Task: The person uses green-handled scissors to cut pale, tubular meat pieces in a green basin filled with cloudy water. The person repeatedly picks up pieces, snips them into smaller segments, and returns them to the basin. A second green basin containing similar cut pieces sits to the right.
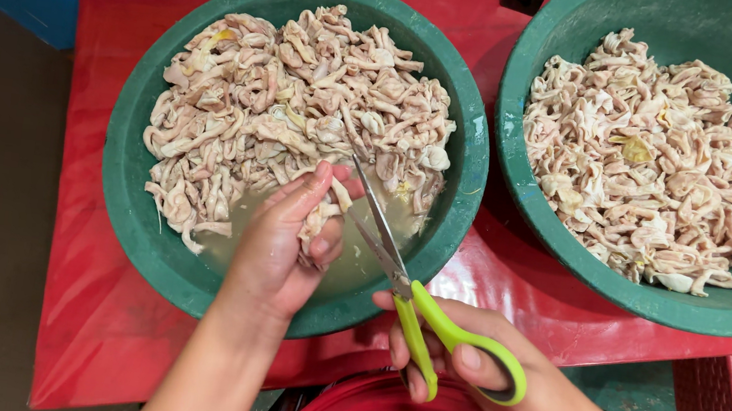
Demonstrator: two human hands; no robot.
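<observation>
Left hand [284, 242] pinching a gut strip [320, 219] over the near basin [122, 205]; right hand [493, 376] gripping scissors [381, 235], blades parted just right of strip, pointing far-left

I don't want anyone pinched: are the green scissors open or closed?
Open. The scissors show two blades spread apart in a narrow V over the left bowl, held by the right hand.

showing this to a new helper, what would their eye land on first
Two green basins heaped with pale pink intestines fill the red table: the left basin and the right basin. Over the left one, the right hand works lime-handled scissors, blades open on a strip pinched by the left hand.
</observation>
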